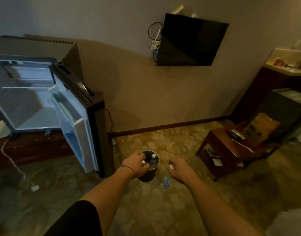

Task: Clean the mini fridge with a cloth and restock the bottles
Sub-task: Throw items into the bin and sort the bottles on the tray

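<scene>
The mini fridge (22, 106) stands open on a low wooden cabinet at the left, its shelves bare and its door (75, 120) swung out to the right. On the floor stands a dark bin (149, 175) with white-capped bottles (153, 159) inside. My left hand (137, 163) reaches into the bin and grips the neck of one bottle. My right hand (177, 166) holds a clear water bottle (167, 180) by its white cap, just right of the bin. No cloth is in view.
A white power cord and plug (35, 187) lie on the patterned floor at the left. A low wooden table (226, 147) with remotes stands at the right. A black TV (192, 41) hangs on the wall.
</scene>
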{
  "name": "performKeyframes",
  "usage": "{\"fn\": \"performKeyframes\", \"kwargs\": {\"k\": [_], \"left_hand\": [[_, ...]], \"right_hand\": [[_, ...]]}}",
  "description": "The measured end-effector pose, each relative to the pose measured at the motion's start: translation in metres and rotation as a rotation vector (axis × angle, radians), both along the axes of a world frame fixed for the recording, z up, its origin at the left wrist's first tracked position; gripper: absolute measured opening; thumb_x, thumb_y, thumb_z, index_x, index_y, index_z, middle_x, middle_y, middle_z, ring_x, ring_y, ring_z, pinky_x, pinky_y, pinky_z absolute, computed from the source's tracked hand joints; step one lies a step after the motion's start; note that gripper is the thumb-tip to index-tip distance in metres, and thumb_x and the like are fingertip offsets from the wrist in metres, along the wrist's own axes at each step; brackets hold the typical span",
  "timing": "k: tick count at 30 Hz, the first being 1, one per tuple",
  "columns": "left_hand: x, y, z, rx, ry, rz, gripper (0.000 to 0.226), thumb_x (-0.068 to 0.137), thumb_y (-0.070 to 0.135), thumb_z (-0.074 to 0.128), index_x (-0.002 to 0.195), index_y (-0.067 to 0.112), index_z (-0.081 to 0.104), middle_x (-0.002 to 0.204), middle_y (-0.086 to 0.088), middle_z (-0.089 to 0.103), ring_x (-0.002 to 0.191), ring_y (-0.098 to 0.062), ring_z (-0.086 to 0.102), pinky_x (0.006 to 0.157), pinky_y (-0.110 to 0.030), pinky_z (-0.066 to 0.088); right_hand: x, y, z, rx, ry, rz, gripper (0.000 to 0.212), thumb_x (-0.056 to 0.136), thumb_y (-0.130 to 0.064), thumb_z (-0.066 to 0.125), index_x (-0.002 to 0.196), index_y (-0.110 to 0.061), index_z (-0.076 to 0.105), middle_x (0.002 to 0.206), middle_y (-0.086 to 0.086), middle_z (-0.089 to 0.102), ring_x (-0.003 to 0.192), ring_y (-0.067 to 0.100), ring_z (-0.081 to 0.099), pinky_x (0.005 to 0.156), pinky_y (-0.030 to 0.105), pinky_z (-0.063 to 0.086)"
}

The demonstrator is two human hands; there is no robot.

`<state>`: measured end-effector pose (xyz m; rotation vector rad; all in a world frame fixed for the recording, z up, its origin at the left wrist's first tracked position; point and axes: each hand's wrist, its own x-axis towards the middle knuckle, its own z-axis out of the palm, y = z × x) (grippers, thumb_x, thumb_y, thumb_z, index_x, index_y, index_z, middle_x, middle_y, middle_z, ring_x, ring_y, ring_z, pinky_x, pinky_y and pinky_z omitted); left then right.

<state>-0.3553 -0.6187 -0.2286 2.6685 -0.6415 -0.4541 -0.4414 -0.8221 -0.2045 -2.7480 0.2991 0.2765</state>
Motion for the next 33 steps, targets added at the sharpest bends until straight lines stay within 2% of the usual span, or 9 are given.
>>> {"fn": "performKeyframes", "kwargs": {"k": [4,10,13,21,25,29,33], "left_hand": [[0.024,-0.028,-0.004,0.013,-0.003,0.014,0.054,0.088,0.06,0.049,0.13,0.026,0.052,0.128,-0.001,0.051,0.112,-0.021,0.053,0.092,-0.04,0.052],[0.087,-0.067,-0.019,0.061,0.016,0.01,0.053,0.09,0.057,0.05,0.131,0.022,0.051,0.128,-0.002,0.05,0.113,-0.021,0.052,0.092,-0.038,0.05],[0.134,-0.093,-0.023,0.058,0.025,0.003,0.051,0.09,0.056,0.05,0.129,0.022,0.051,0.128,-0.003,0.05,0.113,-0.022,0.052,0.092,-0.038,0.05],[0.259,-0.143,-0.032,0.041,0.058,0.055,0.055,0.092,0.054,0.051,0.136,0.022,0.048,0.136,-0.002,0.046,0.118,-0.021,0.051,0.095,-0.036,0.048],[0.291,-0.145,-0.051,0.058,0.082,0.086,0.054,0.091,0.055,0.049,0.135,0.023,0.049,0.134,-0.003,0.048,0.116,-0.021,0.051,0.094,-0.037,0.049],[0.317,-0.142,-0.082,0.105,0.125,0.148,0.06,0.088,0.06,0.048,0.134,0.021,0.05,0.132,-0.002,0.048,0.117,-0.022,0.051,0.093,-0.038,0.049],[0.344,-0.149,-0.128,0.138,0.168,0.227,0.059,0.088,0.059,0.049,0.133,0.02,0.05,0.132,-0.003,0.047,0.12,-0.025,0.049,0.096,-0.042,0.048]], "right_hand": [[0.025,-0.038,-0.011,-0.005,0.011,-0.012,0.025,0.096,-0.026,0.055,0.118,-0.014,0.06,0.124,0.008,0.052,0.109,0.023,0.054,0.082,0.026,0.04],[0.093,-0.069,-0.023,0.022,0.028,0.013,0.029,0.096,-0.027,0.054,0.118,-0.01,0.063,0.124,0.008,0.053,0.11,0.024,0.054,0.086,0.028,0.042],[0.143,-0.086,-0.027,0.031,0.018,0.026,0.031,0.096,-0.028,0.055,0.119,-0.01,0.063,0.124,0.009,0.054,0.109,0.026,0.056,0.09,0.034,0.049],[0.287,-0.127,-0.035,0.048,0.045,0.026,0.037,0.095,-0.031,0.06,0.13,-0.018,0.058,0.133,0.004,0.051,0.114,0.022,0.054,0.095,0.034,0.05],[0.337,-0.134,-0.049,0.037,0.067,0.061,0.034,0.095,-0.028,0.059,0.128,-0.017,0.06,0.133,0.003,0.051,0.114,0.024,0.054,0.096,0.04,0.051],[0.377,-0.142,-0.076,0.037,0.063,0.145,0.035,0.098,-0.027,0.056,0.13,-0.013,0.058,0.132,0.003,0.05,0.112,0.023,0.055,0.091,0.033,0.049],[0.422,-0.151,-0.123,0.03,0.085,0.25,0.033,0.098,-0.027,0.056,0.127,-0.011,0.058,0.132,0.007,0.05,0.112,0.027,0.055,0.087,0.034,0.048]]}}
